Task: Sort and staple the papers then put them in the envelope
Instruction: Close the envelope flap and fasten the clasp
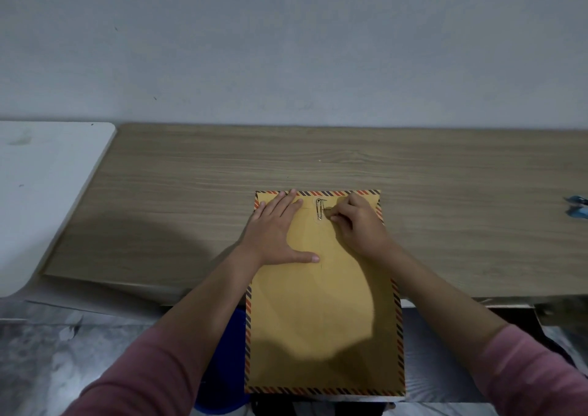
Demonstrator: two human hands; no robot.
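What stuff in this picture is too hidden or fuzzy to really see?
- Papers: none show in the head view; the closed envelope would hide any inside.
- Blue thing: blurred and cut off by the right edge.
- Right hand: its curled fingers cover whatever they pinch beside the metal clasp.
- Envelope under the left hand: covered by the flat palm.

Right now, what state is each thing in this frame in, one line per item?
envelope: lies flat, flap folded down, near end overhanging the table edge.
clasp: metal prongs on the flap, apparently being fastened.
left hand: flat, fingers straight, pressing the envelope.
right hand: fingers curled, pinching at the clasp.
blue object: lies at the table's right edge, blurred; cannot tell what it is.
wooden table: bears the envelope.
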